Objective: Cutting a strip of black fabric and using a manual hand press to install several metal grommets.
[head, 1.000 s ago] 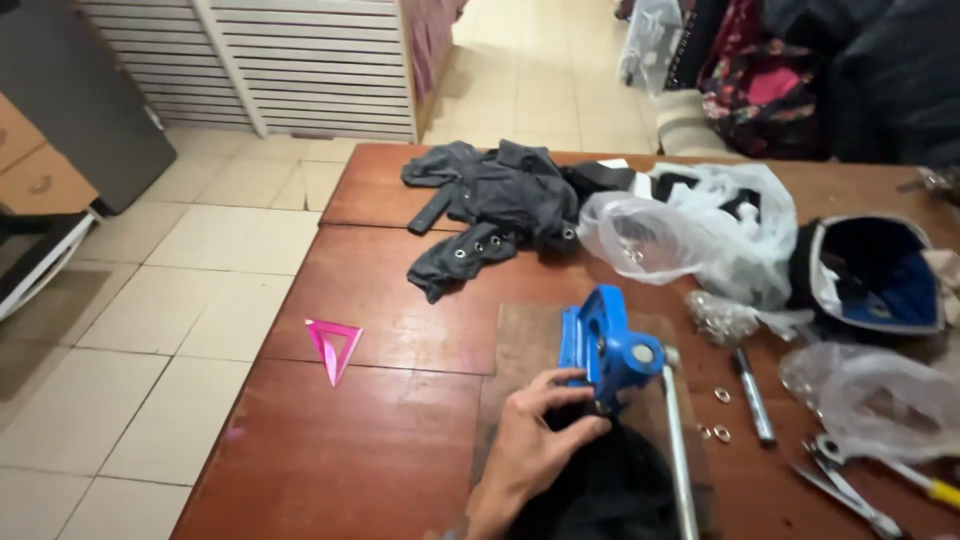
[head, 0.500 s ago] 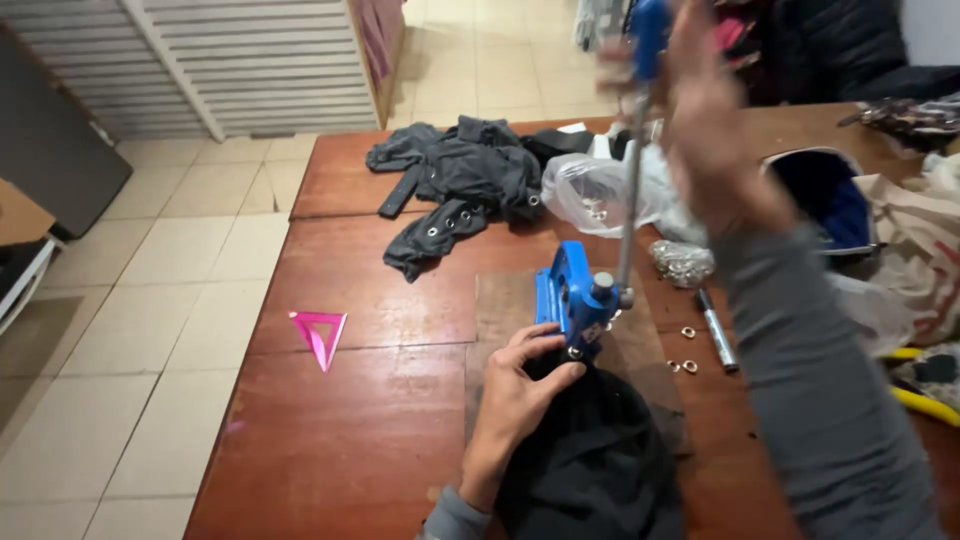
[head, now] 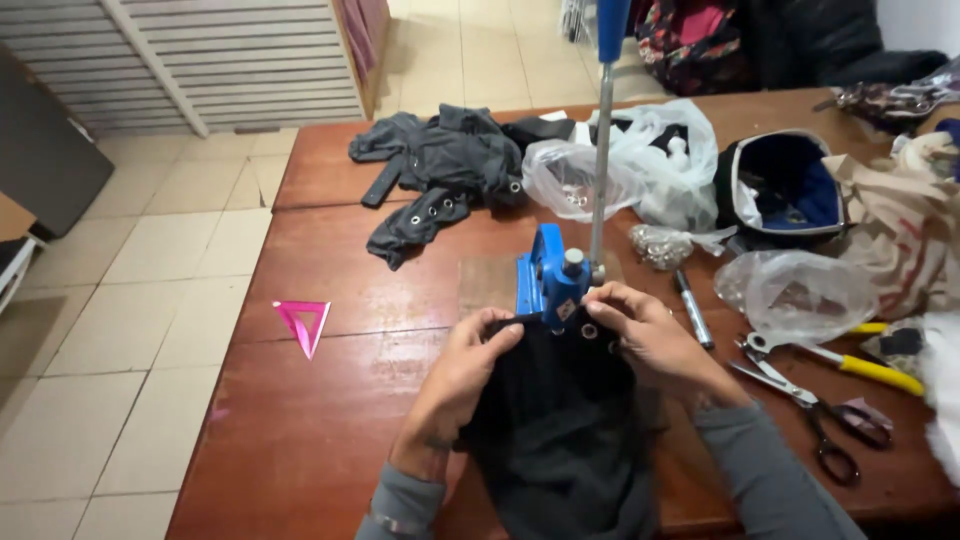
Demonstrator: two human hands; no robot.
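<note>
Black fabric [head: 560, 420] edge at blue press [head: 548, 280], both hands' grip on it

A pink triangle ruler [head: 303, 322] lies at the table's [head: 300, 440] left edge. Grey clothes [head: 440, 165] sit beside clear plastic bags [head: 640, 165]. A marker [head: 692, 308], scissors [head: 810, 410] and yellow-handled pliers [head: 860, 365] lie to the right.

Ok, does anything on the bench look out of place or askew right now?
One thing: a pink plastic triangle ruler hangs partly over the left edge of the brown wooden table, so it could slip off. Both hands, left and right, hold the black fabric squarely at the blue hand press.
</note>
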